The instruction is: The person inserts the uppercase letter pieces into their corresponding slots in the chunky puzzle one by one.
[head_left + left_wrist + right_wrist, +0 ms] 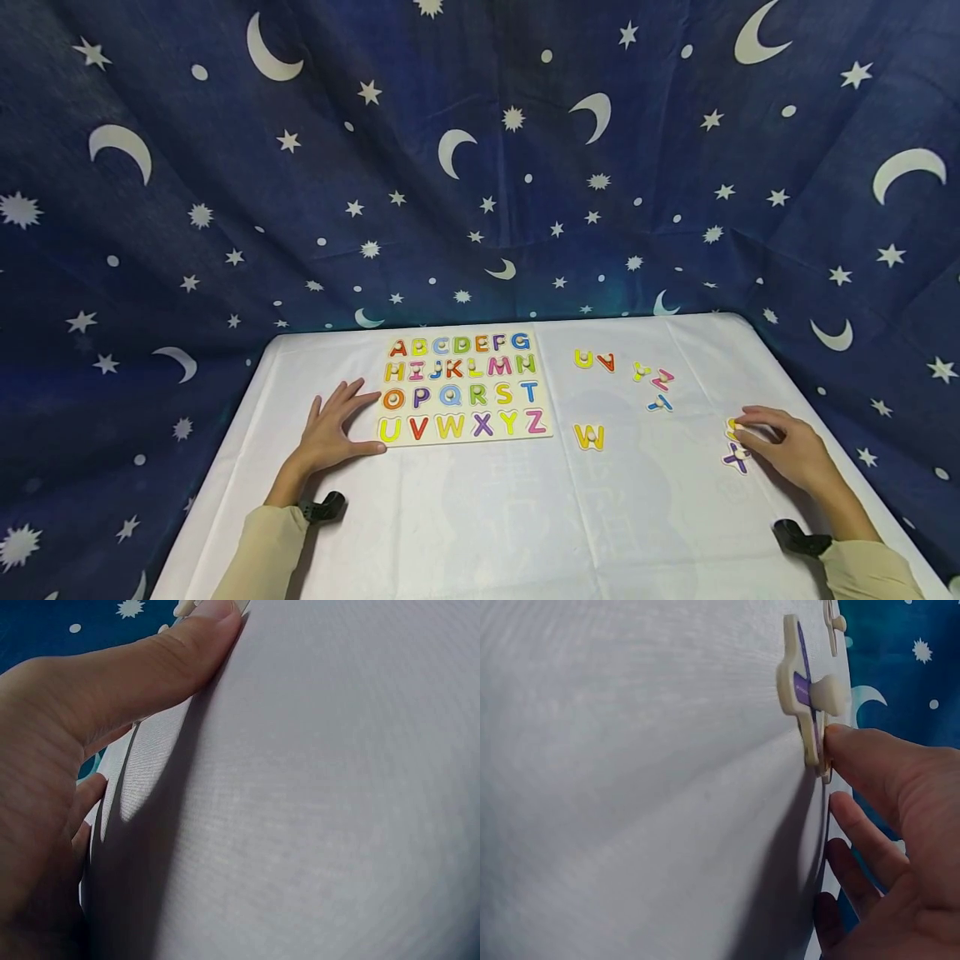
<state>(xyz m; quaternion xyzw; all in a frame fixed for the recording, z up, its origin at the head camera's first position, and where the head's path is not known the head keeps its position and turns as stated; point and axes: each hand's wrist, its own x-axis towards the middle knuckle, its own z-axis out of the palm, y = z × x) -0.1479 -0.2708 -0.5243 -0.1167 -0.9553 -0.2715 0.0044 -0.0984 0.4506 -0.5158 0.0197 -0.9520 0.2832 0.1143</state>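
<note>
A wooden alphabet board (465, 408) with coloured letters lies on the table, with small knobs on many letters of its upper rows. My left hand (330, 429) spreads beside its left edge, thumb and fingertips touching the edge. Far to the right, my right hand (791, 450) has thumb and forefinger pinched at a yellow letter piece (731, 427), partly hidden by the fingers. Just nearer lies a purple letter X piece (736, 459), its knob (829, 695) upright in the right wrist view. The left thumb (161, 667) shows in the left wrist view.
Loose letter pieces lie between board and right hand: a yellow U (582, 359), a red V (606, 362), a yellow Y (640, 372), a pink Z (663, 380), a blue T (660, 404) and a yellow W (588, 437). A starry blue cloth (480, 208) hangs behind the white table.
</note>
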